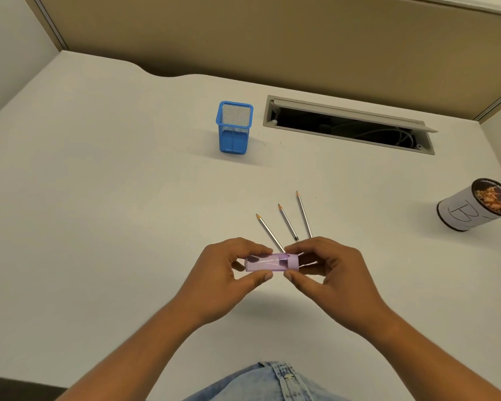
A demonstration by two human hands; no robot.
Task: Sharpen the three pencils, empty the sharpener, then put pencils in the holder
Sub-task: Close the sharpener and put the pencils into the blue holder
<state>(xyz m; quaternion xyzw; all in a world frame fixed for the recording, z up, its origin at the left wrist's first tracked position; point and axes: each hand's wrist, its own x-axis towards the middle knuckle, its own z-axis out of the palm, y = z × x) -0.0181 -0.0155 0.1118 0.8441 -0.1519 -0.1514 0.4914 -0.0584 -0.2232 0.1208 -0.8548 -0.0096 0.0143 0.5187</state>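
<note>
We find the sharpener [269, 263] held level above the desk [99, 198], near its front edge, between both hands. The left hand [229, 273] pinches the clear purple barrel and the right hand [330, 273] pinches the solid cap end. The fingers [258, 250] of each hand are clamped on it from above and the thumbs from below, with the two thumb tips almost touching under the middle. We judge the step in hand to be work on the join between barrel and cap, as part of emptying; we cannot tell whether it is being parted or closed. The barrel shows only dark smudges, and a paper-wrapped cup [475, 206] at the far right of the desk holds shavings. To do this well, we advise steadying the barrel with the left hand and letting the right hand turn or pull straight along the axis. If the cap is coming off, the sharpener should first be over the cup. The three pencils [287, 221] lie fanned on the desk just beyond the hands, pointed tips away, with the near ends of the outer two hidden behind the fingers. The blue mesh holder [234, 127] stands upright well beyond them, with nothing in it that we can see.
</note>
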